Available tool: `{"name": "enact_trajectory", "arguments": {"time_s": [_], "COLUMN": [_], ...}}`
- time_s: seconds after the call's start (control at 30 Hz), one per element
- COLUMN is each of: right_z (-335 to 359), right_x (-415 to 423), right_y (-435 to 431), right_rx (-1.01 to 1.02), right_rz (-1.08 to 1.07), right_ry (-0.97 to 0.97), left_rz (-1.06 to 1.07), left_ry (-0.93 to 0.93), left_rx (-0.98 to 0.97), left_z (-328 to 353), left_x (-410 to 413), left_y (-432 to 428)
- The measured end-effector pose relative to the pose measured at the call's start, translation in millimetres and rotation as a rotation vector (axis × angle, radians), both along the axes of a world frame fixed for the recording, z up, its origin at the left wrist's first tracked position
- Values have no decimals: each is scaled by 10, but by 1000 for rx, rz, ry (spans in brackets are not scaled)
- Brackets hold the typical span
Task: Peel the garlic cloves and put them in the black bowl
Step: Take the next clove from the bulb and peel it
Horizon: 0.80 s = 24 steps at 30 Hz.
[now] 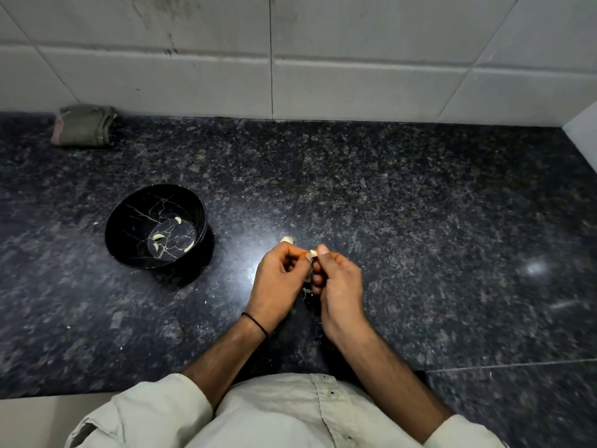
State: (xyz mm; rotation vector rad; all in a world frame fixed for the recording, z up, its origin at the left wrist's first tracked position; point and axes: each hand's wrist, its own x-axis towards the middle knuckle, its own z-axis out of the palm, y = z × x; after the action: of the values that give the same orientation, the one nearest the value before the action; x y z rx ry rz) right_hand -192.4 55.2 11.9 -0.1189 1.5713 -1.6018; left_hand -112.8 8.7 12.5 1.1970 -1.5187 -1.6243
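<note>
Nearest to me, at the bottom edge, is the person's pale shirt (274,412), sleeves rolled and both forearms reaching forward over the dark speckled bench (420,205). A thin black band (255,323) circles the left wrist. The left hand (277,276) and right hand (339,286) meet just above the bench, fingers curled. Both pinch one small garlic clove (313,253) between their fingertips, which I judge is a grip for picking off its skin. They work low over the bench, probably so the scraps fall there; a few pale papery bits (307,291) show beneath the hands. The curled fingers hide most of the clove, so I cannot tell how much skin remains. Just beyond the left knuckles sits a whitish lump of garlic (287,240); I cannot tell whether it is held or lying on the bench. Further left, well apart from the hands, the black bowl (129,227) holds a few peeled cloves (158,236). It sits within easy reach for dropping in the next one. At the far left a folded cloth (84,126) lies against the white tiled wall (355,76).
</note>
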Motion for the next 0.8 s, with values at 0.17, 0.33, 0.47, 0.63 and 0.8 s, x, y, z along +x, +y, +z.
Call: {"name": "enact_trajectory", "arguments": {"time_s": [0.17, 0.33, 0.47, 0.63, 0.8], "right_z": [7, -17, -27, -67, -49], "right_x": [-8, -16, -16, -30, -71], "right_y": [-2, 16, 29, 71, 93], "right_rx": [-91, -108, -110, -77, -85], "right_rz": [-40, -66, -64, -28, 22], "right_ry": [-152, -177, -154, 7, 202], "left_rz": [1, -7, -32, -63, -11], "left_ry": [242, 241, 194, 131, 22], "left_rx": [420, 438, 409, 366, 137], "left_z": [104, 129, 149, 107, -18], "left_x": [-50, -59, -52, -15, 108], "left_y": [51, 48, 50, 30, -20]}}
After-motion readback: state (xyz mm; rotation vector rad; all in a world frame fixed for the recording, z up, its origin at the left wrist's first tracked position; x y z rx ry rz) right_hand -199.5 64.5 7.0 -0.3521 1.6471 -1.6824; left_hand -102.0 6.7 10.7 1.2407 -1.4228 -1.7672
